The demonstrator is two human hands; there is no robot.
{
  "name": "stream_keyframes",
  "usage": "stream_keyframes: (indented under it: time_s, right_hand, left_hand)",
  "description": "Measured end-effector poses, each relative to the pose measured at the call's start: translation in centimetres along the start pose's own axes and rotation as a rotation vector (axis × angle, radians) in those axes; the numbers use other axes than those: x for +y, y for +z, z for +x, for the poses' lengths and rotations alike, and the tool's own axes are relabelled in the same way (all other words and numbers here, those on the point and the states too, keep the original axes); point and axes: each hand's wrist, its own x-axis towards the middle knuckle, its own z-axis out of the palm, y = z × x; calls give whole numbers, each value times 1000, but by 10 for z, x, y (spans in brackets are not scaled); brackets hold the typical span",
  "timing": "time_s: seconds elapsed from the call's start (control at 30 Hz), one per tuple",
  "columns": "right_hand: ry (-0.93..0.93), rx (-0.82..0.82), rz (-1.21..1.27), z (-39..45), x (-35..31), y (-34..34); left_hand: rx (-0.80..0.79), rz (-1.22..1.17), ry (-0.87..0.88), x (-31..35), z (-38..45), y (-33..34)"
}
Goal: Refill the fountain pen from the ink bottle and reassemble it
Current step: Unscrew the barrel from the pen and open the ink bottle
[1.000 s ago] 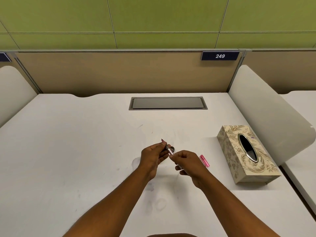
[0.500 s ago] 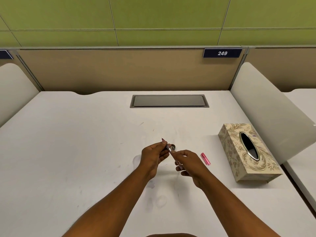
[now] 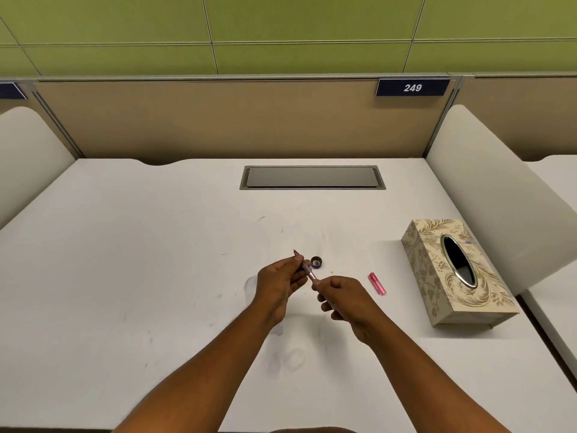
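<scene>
Both hands have drawn slightly apart since a second ago, so more of the pen shows between them, and the small dark cap behind them is now uncovered.

From the head camera I see my left hand (image 3: 282, 278) curled round the nib end of the fountain pen (image 3: 309, 272), its tip poking out above the knuckles and pointing away from me. My right hand (image 3: 345, 300) pinches the other end, fingers curled round the pinkish barrel. The pen is held tilted in the air above the bench (image 3: 125, 276), running from upper left to lower right between the two hands.

Taking the tissue box (image 3: 452, 273) as my landmark: the pen and both hands are well to its left. A small dark bottle cap (image 3: 317, 262) lies on the bench to the left of the box, just beyond the left hand's fingers. A pink pen cap (image 3: 377, 283) lies flat between my right hand and the box, nearer the box. Beyond the box and to its left, a grey cable hatch (image 3: 312, 177) is set into the bench. I cannot make out the ink bottle itself.
</scene>
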Motion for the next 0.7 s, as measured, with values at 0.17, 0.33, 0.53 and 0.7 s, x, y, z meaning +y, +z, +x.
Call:
stream_keyframes:
  time_s: [0.17, 0.33, 0.53, 0.7]
  right_hand:
    - [10, -44, -35, -2, 11, -7]
    - [-3, -77, -75, -4, 15, -17]
    - [-19, -3, -137, 1, 27, -28]
    - [-59, 209, -248, 15, 45, -29]
  left_hand:
    - [59, -40, 10, 5, 4, -7]
    - [87, -81, 23, 12, 5, -13]
    - [89, -95, 14, 11, 2, -16]
    - [53, -68, -5, 4, -4, -15]
